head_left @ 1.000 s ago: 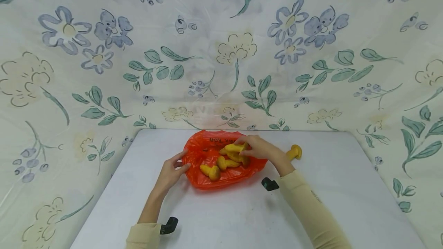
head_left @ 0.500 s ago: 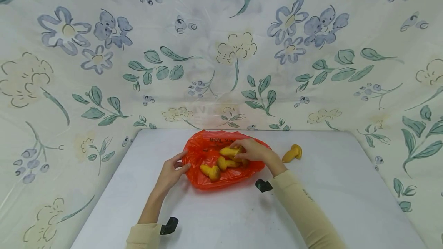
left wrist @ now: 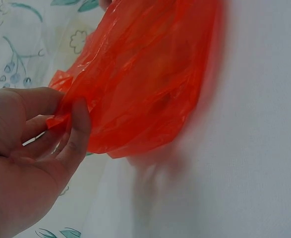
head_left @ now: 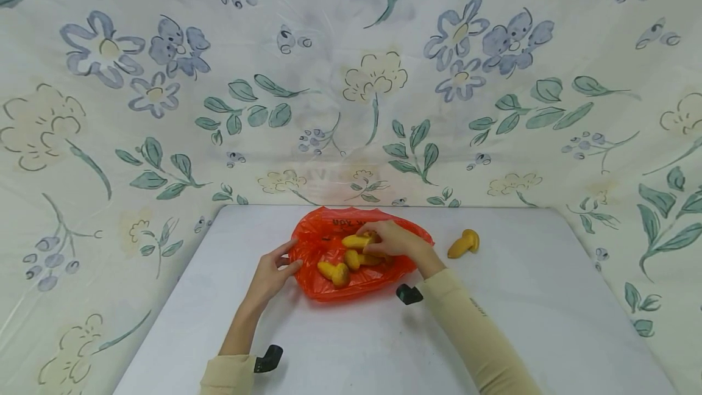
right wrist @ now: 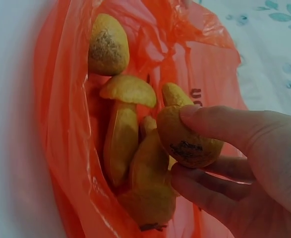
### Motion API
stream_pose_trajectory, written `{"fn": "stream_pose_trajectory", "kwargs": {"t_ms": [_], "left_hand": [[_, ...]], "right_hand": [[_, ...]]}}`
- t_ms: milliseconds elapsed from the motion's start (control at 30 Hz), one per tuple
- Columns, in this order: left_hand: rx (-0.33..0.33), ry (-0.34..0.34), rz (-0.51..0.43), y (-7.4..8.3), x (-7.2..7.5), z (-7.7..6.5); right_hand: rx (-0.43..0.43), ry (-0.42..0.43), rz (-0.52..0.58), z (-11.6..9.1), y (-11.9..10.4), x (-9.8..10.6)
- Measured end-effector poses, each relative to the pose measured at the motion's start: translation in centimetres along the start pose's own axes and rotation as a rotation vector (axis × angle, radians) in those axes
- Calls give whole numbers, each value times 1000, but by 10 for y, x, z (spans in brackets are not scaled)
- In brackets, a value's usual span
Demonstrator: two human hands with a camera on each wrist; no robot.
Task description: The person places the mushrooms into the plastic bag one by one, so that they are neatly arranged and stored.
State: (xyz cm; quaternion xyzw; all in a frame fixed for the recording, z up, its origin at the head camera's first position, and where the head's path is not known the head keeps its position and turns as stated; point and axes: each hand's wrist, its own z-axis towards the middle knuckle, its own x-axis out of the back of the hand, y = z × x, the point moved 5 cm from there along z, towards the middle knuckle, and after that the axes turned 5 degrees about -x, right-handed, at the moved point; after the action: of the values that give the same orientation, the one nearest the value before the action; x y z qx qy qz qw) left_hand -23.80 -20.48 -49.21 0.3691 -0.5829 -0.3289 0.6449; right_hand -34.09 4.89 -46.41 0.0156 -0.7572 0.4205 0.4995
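A red plastic bag (head_left: pixel 323 290) lies with its mouth spread on the table, several yellow mushrooms inside. My left hand (head_left: pixel 272 270) pinches the bag's left rim between thumb and fingers, as the left wrist view also shows. Over the bag's right part, my right hand (head_left: pixel 392 241) grips a yellow mushroom (right wrist: pixel 190 136) by its dark-marked cap. Below it in the right wrist view lie one mushroom (right wrist: pixel 123 131) with a broad cap and another (right wrist: pixel 147 193) beside it. Nearer the bag's front left is a further mushroom (head_left: pixel 334 273).
One yellow mushroom (head_left: pixel 464 244) lies on the white table (head_left: pixel 351 346), to the right of the bag. Behind the table hangs a flower-patterned cloth (head_left: pixel 351 163). Small black devices (head_left: pixel 269 358) are fixed at both wrists.
My right hand has moved left and slightly down within the bag, carrying the mushroom with it. The mushroom on the table has come fully into view. My left hand stays put.
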Motion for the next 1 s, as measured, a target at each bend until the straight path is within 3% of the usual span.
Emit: {"fn": "stream_pose_trajectory", "kwargs": {"t_ms": [533, 1000], "left_hand": [[4, -3, 12, 0, -1, 0], [-3, -6, 8, 1, 0, 0]], "right_hand": [[-6, -5, 15, 8, -6, -3], [8, 62, 28, 7, -6, 7]]}}
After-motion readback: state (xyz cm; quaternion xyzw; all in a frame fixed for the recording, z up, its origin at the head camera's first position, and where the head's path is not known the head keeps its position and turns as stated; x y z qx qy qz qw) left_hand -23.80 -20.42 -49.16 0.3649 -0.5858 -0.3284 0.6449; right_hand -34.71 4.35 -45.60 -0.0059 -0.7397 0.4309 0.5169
